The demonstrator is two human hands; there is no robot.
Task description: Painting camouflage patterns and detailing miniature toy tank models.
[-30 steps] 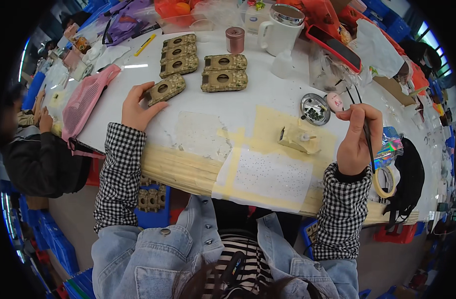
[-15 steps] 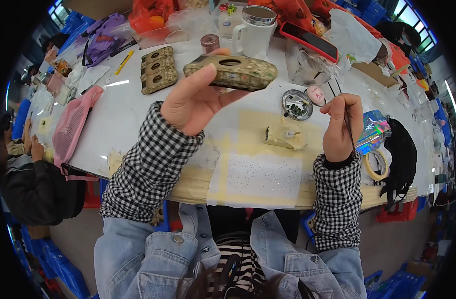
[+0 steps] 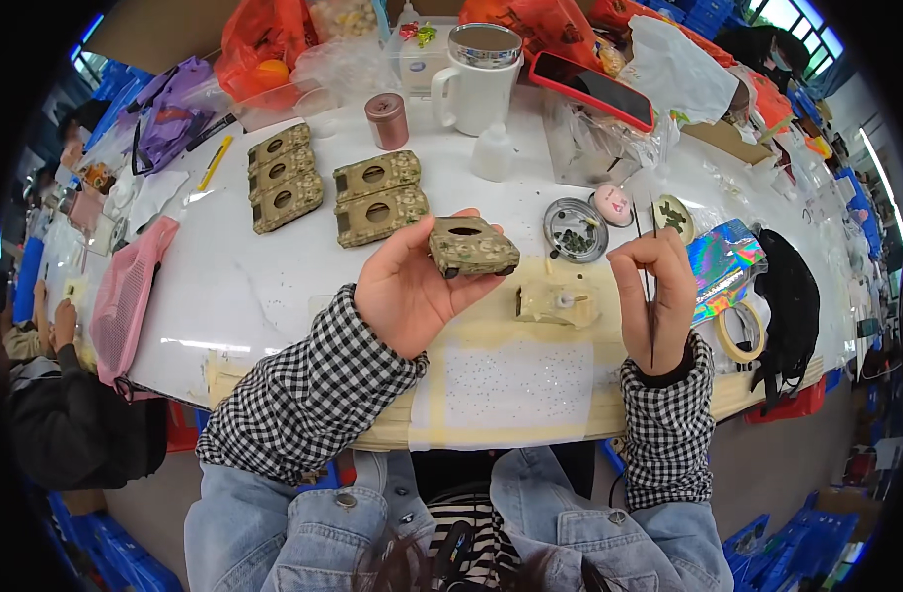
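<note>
Left fingers (image 3: pixel 408 240) around 1 mottled, perhaps plastic shell (image 3: pixel 473 255)

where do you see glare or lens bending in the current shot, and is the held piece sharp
All in the head view: a pale glare streak on the white table, whose near edge bows; rainbow reflections on the shiny pouch; camouflage piece in the left hand fairly sharp.

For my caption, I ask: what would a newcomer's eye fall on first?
First, the camouflage piece in the left hand, near the picture's middle. Then the rainbow-shiny packet right of the right hand, which holds dark tweezers. Five similar pieces lie farther off, toward the left.
</note>
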